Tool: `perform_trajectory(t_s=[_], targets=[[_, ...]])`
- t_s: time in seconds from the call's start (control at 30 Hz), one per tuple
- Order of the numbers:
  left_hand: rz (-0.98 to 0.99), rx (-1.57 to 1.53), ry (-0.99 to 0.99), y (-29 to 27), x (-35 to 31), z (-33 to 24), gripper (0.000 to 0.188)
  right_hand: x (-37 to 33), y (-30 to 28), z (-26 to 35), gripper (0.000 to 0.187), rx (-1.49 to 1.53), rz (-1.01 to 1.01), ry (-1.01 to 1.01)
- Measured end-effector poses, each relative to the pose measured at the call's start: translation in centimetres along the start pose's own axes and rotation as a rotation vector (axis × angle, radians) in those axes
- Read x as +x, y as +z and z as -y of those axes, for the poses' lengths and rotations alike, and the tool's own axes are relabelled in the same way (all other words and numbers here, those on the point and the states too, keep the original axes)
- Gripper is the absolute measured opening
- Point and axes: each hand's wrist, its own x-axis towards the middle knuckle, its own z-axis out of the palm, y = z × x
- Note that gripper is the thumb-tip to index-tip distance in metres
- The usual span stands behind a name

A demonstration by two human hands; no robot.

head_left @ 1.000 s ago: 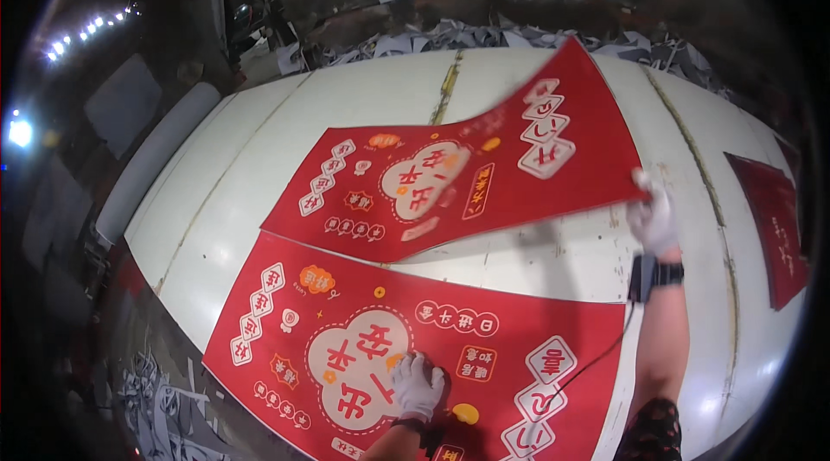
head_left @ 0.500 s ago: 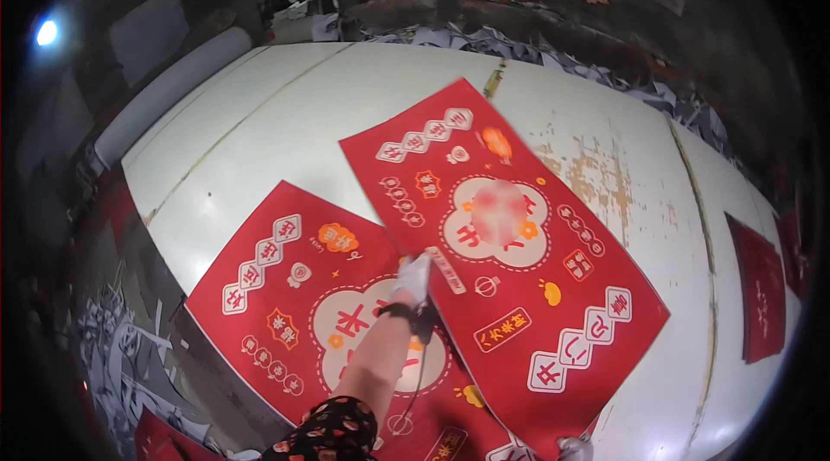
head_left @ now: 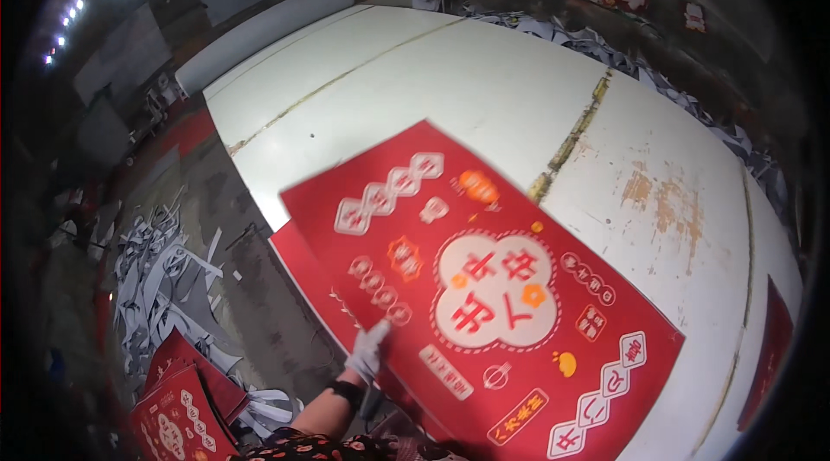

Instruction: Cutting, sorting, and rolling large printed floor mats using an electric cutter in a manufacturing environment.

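A large red mat [head_left: 406, 297], printed with a pale flower shape and white and orange designs, lies slanted across the near part of the table. My left hand [head_left: 367, 350], in a white glove with a dark band at the wrist, is closed on its left edge. A second red mat [head_left: 298, 267] shows underneath as a strip along that edge; the top one covers the remainder. Just beside my left wrist is a dark grey object [head_left: 372, 403], too unclear to name. My right hand is out of the picture.
The pale table [head_left: 363, 98] has brown seams and a worn patch. A roll of sheet material [head_left: 268, 33] lies along its far left edge. On the floor at left are grey offcuts [head_left: 164, 271] and stacked red mats [head_left: 186, 405]. Another red mat [head_left: 768, 357] lies at right.
The upper mat has moved left and toward me, now covering most of the lower mat. My left hand has come nearer with its edge. My right hand has left the picture; the view has shifted left.
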Motion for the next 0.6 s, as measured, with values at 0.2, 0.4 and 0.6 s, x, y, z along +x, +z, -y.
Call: perform_trajectory(t_s=[0.2,0.4,0.6], targets=[[-0.406,0.088,-0.026,-3.1,0.6,-0.9,0.045,6.7,3.7,4.6,0.039,0.045,-0.265,-0.22],[-0.568,0.404,0.117,-2.5,3.2,2.7,0.05,16.5,0.4,1.2,0.042,-0.816,-1.515,-0.315],[-0.608,-0.058,0.222,-10.5,5.0,-2.7,0.048,9.8,10.7,12.9,0.039,-0.848,-0.909,-0.834]])
